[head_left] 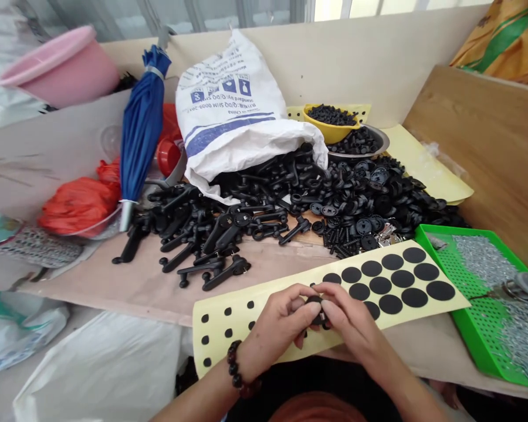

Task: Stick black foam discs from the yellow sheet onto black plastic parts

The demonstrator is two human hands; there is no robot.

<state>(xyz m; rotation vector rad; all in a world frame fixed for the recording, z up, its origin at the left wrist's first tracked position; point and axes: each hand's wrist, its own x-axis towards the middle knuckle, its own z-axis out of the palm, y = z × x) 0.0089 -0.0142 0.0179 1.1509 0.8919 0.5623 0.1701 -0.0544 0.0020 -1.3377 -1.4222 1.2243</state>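
Black plastic piece sits between your two hands, just above the yellow backing sheet, toward the near edge of the worktop. Your left hand comes at it from the left and your right hand from the right, so it lies where your fingertips meet, with neither hand clearly nearer. Both hands are curled and pinching it. Your fingers hide most of it, so no long axis can be made out. What shows is dark, matt and rounded, with a curved upper edge. Under your hands, the sheet carries large black circles at right and small black dots at left. Farther off, black handles and round black parts lie heaped before a white woven sack. At right, a green perforated tray holds silver screws.
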